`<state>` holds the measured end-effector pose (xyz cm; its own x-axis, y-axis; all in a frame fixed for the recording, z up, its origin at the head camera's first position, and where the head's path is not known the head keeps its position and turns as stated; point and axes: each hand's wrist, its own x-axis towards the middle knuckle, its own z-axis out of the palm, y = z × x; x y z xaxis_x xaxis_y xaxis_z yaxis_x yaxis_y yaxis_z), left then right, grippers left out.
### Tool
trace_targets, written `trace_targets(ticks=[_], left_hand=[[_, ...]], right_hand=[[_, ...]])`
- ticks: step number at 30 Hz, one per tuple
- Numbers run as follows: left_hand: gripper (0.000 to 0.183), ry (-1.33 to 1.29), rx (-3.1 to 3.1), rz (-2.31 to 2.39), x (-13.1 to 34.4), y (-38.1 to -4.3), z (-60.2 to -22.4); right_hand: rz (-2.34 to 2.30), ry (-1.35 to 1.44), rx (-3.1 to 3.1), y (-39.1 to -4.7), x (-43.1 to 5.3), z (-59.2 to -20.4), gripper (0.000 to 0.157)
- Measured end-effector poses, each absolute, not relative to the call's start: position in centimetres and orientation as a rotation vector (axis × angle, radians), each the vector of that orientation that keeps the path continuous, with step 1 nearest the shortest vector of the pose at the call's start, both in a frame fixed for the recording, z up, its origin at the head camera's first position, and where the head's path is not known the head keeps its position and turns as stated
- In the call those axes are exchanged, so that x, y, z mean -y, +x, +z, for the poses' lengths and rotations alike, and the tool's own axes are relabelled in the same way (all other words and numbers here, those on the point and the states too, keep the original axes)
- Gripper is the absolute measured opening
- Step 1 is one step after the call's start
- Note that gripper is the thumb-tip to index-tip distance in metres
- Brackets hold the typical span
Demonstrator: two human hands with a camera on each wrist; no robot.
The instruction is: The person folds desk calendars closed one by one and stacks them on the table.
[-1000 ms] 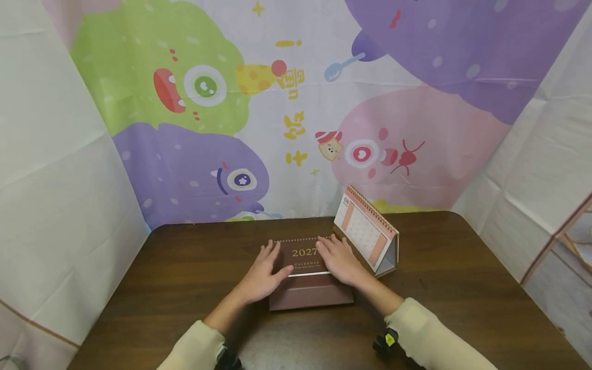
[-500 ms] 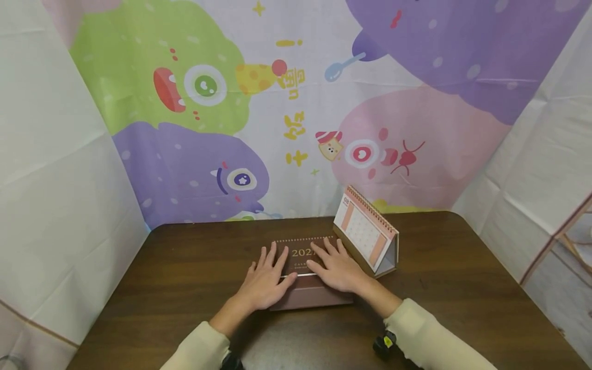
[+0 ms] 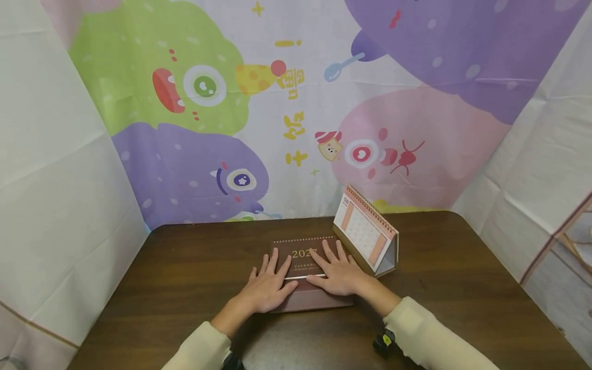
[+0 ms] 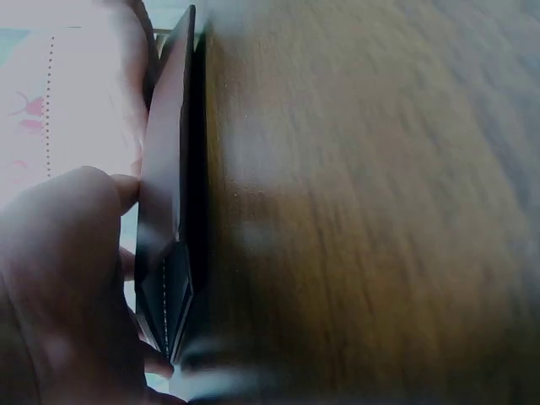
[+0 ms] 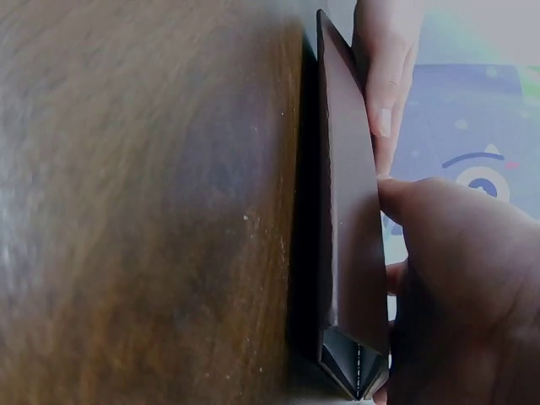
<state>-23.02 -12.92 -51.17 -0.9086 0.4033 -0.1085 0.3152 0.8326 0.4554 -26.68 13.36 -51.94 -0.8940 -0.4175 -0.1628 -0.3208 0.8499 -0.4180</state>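
A dark brown desk calendar (image 3: 301,263) with gold "2027" lettering lies low, almost folded flat, on the table. My left hand (image 3: 264,288) rests on its left part, fingers spread and thumb over the lower flap. On the right part rests my right hand (image 3: 341,276), its fingers also spread straight. Both wrist views see the calendar edge-on; in the left wrist view its side (image 4: 164,190) shows a narrow wedge-shaped gap at the end. The right wrist view shows the same thin wedge (image 5: 353,224) beneath the thumb.
A pink and white desk calendar (image 3: 363,228) with a spiral binding stands tented just right of the brown one, close to my right fingers. The wooden table (image 3: 185,277) ends at a cartoon-print cloth (image 3: 296,195) behind, with white cloth walls at both sides.
Both hands have slid toward me over the brown calendar, uncovering more of its top edge. The fingers have spread and the thumbs have moved down onto the lower flap. The pink calendar stays put.
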Motion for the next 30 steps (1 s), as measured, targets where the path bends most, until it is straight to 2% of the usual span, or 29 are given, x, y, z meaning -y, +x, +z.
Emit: trace_targets(ticks=[14,30], left_hand=[[0.086,0.574,-2.791,0.434,12.61,-23.14,-51.69],[0.09,0.601,-2.794,0.59,12.76,-23.1,-52.16]], right_hand=[[-0.291,-0.55,-2.769,-26.27,-12.75,-52.07,0.087],[-0.38,-0.574,-2.778,-25.76,-12.81,-51.97,0.083]])
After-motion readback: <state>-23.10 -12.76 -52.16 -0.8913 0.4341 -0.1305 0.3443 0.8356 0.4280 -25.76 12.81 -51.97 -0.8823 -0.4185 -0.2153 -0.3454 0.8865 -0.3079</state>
